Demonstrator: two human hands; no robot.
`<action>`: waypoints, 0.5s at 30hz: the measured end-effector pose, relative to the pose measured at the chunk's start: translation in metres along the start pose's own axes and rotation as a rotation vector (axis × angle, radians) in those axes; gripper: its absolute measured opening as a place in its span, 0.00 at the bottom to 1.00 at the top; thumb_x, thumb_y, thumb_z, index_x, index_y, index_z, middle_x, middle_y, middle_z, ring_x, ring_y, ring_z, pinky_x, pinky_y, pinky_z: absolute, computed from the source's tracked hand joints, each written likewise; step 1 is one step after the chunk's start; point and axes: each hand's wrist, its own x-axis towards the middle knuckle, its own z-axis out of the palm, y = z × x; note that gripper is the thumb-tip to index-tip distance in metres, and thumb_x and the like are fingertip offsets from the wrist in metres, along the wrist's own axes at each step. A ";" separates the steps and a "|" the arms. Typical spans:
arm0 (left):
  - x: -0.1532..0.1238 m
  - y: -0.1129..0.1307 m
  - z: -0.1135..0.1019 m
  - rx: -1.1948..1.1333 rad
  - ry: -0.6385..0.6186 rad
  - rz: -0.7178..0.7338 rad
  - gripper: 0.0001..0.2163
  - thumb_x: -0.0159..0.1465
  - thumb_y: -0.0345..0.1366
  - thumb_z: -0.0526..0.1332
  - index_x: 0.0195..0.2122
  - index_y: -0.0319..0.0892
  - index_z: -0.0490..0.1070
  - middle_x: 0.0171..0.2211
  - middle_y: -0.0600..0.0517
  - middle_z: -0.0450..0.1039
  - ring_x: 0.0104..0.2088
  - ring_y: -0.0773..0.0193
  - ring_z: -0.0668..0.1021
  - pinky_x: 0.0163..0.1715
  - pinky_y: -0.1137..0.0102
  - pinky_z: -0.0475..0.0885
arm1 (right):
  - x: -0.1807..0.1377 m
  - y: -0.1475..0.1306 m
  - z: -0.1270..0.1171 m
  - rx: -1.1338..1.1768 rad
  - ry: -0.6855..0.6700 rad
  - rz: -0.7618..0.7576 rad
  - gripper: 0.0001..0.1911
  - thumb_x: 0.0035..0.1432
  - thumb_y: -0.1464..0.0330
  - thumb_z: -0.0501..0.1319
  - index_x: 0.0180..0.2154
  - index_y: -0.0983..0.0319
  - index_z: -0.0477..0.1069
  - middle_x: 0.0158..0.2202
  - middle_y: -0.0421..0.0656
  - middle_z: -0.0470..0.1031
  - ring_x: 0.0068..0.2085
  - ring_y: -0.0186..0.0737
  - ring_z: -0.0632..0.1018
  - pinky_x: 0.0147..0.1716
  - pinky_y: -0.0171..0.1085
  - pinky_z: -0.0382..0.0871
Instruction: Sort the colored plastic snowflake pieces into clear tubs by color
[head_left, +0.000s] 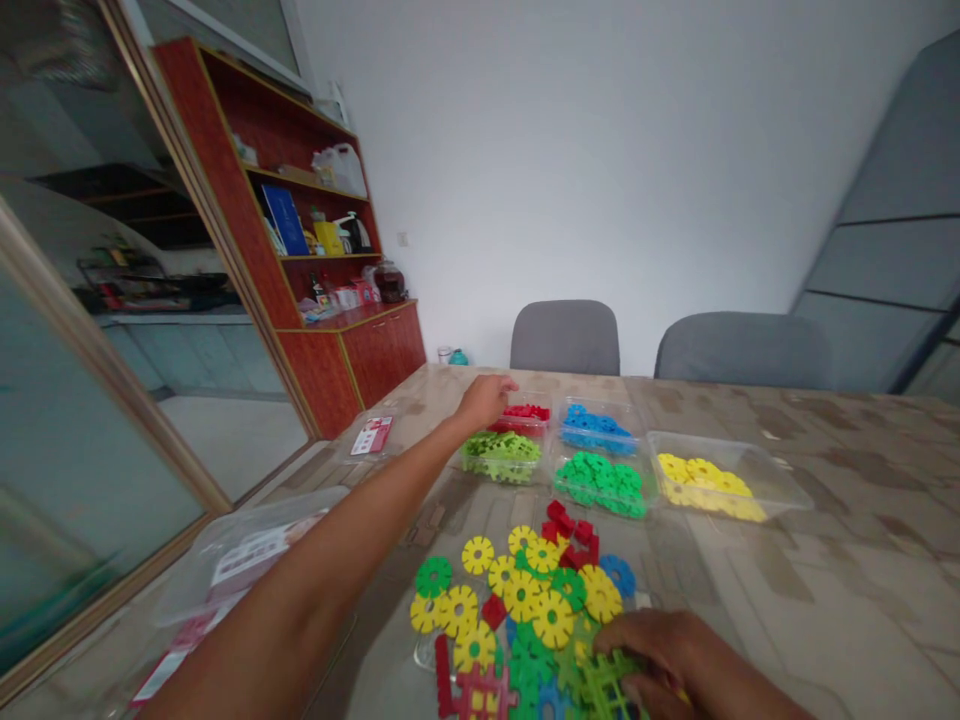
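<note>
My left hand reaches across the table to the clear box of red pieces. Its visible fingers are apart above that box's left side, with nothing seen in them. Close to me, my right hand is closed on a lime-green lattice-shaped plastic building piece at the pile's right edge. The mixed pile holds yellow notched discs, green discs, a blue disc, red block pieces and a red lattice piece.
Clear boxes hold lime-green pieces, blue pieces, green discs and yellow discs. Transparent lids with labels lie at the left. Two grey chairs stand behind the table, and a red-brown shelf at the back left.
</note>
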 end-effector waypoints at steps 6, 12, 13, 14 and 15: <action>-0.051 0.007 -0.016 0.056 -0.007 0.123 0.12 0.66 0.26 0.58 0.48 0.43 0.77 0.48 0.51 0.78 0.51 0.59 0.76 0.56 0.67 0.67 | 0.006 0.018 -0.005 0.161 0.006 0.139 0.12 0.63 0.63 0.55 0.36 0.61 0.74 0.25 0.38 0.71 0.26 0.35 0.68 0.25 0.31 0.59; -0.034 0.001 -0.024 0.191 -0.105 0.034 0.11 0.70 0.38 0.60 0.49 0.39 0.72 0.49 0.45 0.73 0.47 0.56 0.77 0.48 0.56 0.74 | 0.010 0.014 -0.004 0.171 -0.016 0.108 0.13 0.63 0.60 0.55 0.37 0.60 0.75 0.27 0.38 0.71 0.28 0.36 0.69 0.28 0.31 0.61; -0.028 0.003 -0.021 0.204 -0.122 0.022 0.11 0.70 0.39 0.60 0.50 0.40 0.72 0.50 0.45 0.73 0.47 0.57 0.77 0.47 0.56 0.74 | 0.010 0.013 -0.004 0.157 -0.021 0.099 0.14 0.63 0.61 0.55 0.37 0.61 0.75 0.28 0.39 0.72 0.28 0.36 0.69 0.29 0.31 0.62; -0.024 0.006 -0.017 0.213 -0.140 0.015 0.11 0.70 0.39 0.60 0.50 0.40 0.71 0.50 0.45 0.72 0.46 0.57 0.77 0.47 0.57 0.75 | 0.010 0.013 -0.005 0.145 -0.030 0.097 0.14 0.63 0.61 0.55 0.37 0.61 0.75 0.28 0.39 0.72 0.28 0.36 0.69 0.29 0.31 0.62; -0.020 0.009 -0.014 0.218 -0.158 0.014 0.12 0.70 0.39 0.60 0.51 0.40 0.71 0.51 0.45 0.72 0.46 0.57 0.77 0.46 0.57 0.75 | 0.010 0.013 -0.005 0.137 -0.044 0.097 0.14 0.63 0.61 0.54 0.37 0.61 0.75 0.28 0.40 0.72 0.28 0.36 0.69 0.28 0.32 0.62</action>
